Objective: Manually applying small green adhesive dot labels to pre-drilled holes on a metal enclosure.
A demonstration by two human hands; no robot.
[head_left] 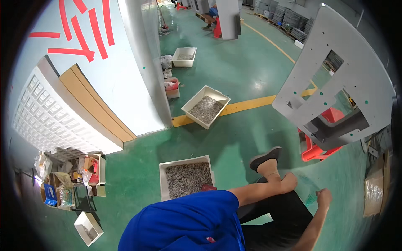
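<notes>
My left arm, in a blue sleeve (197, 213), reaches across my dark trousers. Its hand, my left hand (289, 183), is closed above my leg near the bare ankle and dark shoe (266, 158). Off to the right, my right hand (323, 197) is also closed, fingers curled in. Between the hands a faint, see-through greenish sheen shows; I cannot make out whether it is a thin clear film or floor glare. Whatever the fingers hold is too small or hidden. Beside my left sleeve stands a white bin (163, 180) filled with small grey pieces, a dark red object at its corner.
A large grey metal panel (360, 83) with cutouts stands at right, near a red plastic stool (310, 151). Ahead, another white bin (218, 93) holds small pieces. Boxes and packets (63, 188) crowd the left by a white grid panel (46, 113). Another person (211, 16) sits far off.
</notes>
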